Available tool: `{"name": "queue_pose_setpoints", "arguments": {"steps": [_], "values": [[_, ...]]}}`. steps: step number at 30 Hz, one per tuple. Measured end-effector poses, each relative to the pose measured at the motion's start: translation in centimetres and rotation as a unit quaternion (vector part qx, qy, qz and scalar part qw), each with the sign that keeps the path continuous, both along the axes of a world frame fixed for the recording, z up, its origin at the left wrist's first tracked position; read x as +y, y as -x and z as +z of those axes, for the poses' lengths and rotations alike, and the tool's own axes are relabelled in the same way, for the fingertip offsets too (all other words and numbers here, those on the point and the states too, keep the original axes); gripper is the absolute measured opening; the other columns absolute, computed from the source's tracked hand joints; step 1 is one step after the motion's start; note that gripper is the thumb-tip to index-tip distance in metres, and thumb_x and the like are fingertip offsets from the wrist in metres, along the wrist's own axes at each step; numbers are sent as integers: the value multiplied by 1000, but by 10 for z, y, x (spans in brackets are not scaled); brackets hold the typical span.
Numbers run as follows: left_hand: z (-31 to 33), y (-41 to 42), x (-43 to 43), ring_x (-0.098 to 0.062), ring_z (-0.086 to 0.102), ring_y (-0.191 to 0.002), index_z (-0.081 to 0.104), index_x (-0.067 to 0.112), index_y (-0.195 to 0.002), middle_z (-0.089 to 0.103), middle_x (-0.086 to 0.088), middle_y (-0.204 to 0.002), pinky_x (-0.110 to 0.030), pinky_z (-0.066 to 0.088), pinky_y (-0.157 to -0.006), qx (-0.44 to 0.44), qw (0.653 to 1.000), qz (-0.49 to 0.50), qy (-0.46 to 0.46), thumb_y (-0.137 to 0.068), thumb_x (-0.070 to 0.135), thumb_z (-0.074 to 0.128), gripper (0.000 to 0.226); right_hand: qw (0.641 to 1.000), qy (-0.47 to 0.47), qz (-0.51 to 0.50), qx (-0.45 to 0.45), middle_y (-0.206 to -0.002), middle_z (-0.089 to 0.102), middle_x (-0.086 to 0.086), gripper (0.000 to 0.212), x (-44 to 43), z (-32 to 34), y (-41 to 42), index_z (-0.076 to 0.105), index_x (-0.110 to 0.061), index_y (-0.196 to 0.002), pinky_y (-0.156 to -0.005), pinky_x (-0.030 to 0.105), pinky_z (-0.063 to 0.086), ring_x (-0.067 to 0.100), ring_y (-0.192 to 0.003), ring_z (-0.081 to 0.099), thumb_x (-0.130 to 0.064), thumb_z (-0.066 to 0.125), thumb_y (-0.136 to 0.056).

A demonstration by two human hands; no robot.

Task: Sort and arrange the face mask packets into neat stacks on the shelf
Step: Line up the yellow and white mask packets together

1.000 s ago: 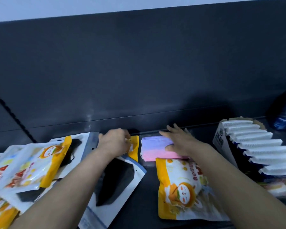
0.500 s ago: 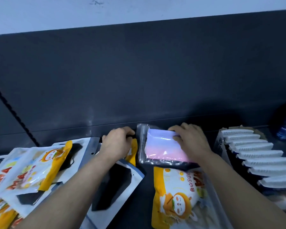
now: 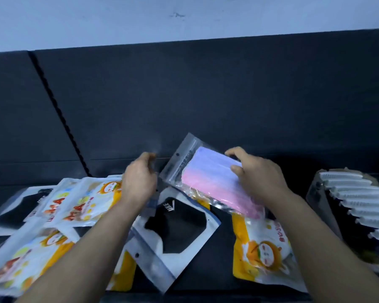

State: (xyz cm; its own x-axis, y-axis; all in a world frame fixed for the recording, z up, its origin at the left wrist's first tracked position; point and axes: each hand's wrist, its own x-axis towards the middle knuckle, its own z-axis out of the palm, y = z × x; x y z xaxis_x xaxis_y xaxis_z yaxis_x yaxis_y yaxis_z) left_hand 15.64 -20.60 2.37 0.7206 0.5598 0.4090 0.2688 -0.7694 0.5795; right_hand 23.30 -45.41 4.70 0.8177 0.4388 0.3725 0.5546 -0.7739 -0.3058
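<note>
My right hand (image 3: 258,173) grips a clear packet of pink and purple masks (image 3: 208,178) by its right end and holds it tilted above the dark shelf (image 3: 204,283). My left hand (image 3: 138,180) hovers just left of that packet with loosely curled fingers, and I see nothing in it. Below them lies a white packet with a black mask (image 3: 177,224). A yellow cartoon packet (image 3: 265,254) lies under my right forearm. Two more yellow cartoon packets (image 3: 81,200) (image 3: 24,261) lie overlapping at the left, on top of another black-mask packet (image 3: 13,206).
A fanned row of white-edged packets in a box (image 3: 359,204) stands at the right. The shelf's dark back panel (image 3: 206,101) rises close behind my hands. A bare strip of shelf shows between the black-mask packet and the right yellow packet.
My right hand has lifted the pink and purple packet off the shelf and tilted it. My left hand has come up off the yellow packet. The view has tipped upward.
</note>
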Motion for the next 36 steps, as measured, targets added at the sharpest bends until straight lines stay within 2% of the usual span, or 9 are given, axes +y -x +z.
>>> {"name": "queue_pose_setpoints", "arguments": {"steps": [4, 6, 9, 17, 22, 26, 30, 33, 36], "values": [[-2, 48, 61, -31, 58, -115, 58, 15, -126, 66, -9, -122, -39, 48, -94, 33, 997, 71, 12, -84, 1, 41, 47, 999, -18, -12, 33, -112, 62, 1, 43, 48, -24, 18, 39, -39, -134, -76, 33, 38, 30, -100, 57, -26, 44, -93], [-7, 71, 95, -31, 59, -112, 59, 18, -125, 65, -9, -123, -39, 49, -91, 95, 992, 81, 13, -87, 3, 40, 45, 996, -46, -21, 68, -115, 59, 3, 45, 71, -34, 30, 38, -40, -135, -81, 36, 42, 32, -100, 57, -24, 43, -94], [-19, 99, 136, -31, 61, -105, 58, 26, -125, 65, -8, -120, -36, 50, -82, 209, 975, 81, 10, -89, 9, 42, 43, 990, -74, -42, 115, -119, 53, 5, 47, 98, -42, 47, 36, -44, -137, -76, 36, 39, 32, -91, 53, -22, 35, -95], [-54, 115, 168, -28, 51, -121, 47, 37, -137, 50, -5, -138, -38, 42, -102, 294, 953, -73, 2, -98, 39, 38, 40, 977, -146, -99, 122, -124, 54, 8, 40, 123, -47, 77, 44, -38, -135, -81, 37, 44, 33, -100, 57, -24, 38, -97], [-50, 97, 120, -31, 39, -130, 45, 39, -139, 43, -8, -139, -41, 34, -109, 268, 949, -162, -45, -99, 42, 39, 41, 964, -205, -119, 125, -127, 55, 6, 40, 133, -41, 101, 46, -38, -134, -77, 34, 45, 27, -95, 58, -23, 38, -98], [-38, 92, 94, -24, 48, -128, 55, 22, -134, 51, -7, -138, -31, 41, -102, 180, 954, -239, -10, -95, 15, 44, 41, 961, -209, -149, 102, -128, 54, 7, 40, 135, -35, 118, 45, -38, -135, -75, 32, 42, 27, -97, 57, -23, 38, -98], [-22, 115, 122, -25, 50, -126, 55, 21, -132, 53, -6, -138, -31, 41, -100, 149, 970, -191, -28, -90, 3, 43, 47, 965, -186, -152, 101, -128, 54, 8, 41, 156, -43, 131, 45, -37, -136, -77, 35, 46, 29, -91, 59, -23, 38, -98], [-22, 138, 169, -29, 52, -121, 60, 24, -122, 58, -7, -132, -37, 46, -97, 200, 970, -131, -40, -93, 24, 49, 31, 969, -174, -135, 111, -119, 59, 8, 41, 180, -56, 139, 46, -36, -135, -72, 35, 46, 27, -82, 57, -22, 39, -97], [-25, 165, 214, -23, 41, -133, 49, 30, -136, 48, 1, -140, -37, 41, -105, 322, 940, -113, -20, -80, 54, 64, 63, 971, -167, -103, 136, -116, 61, 9, 41, 204, -69, 145, 46, -36, -135, -69, 32, 41, 24, -77, 54, -22, 39, -96]]}}
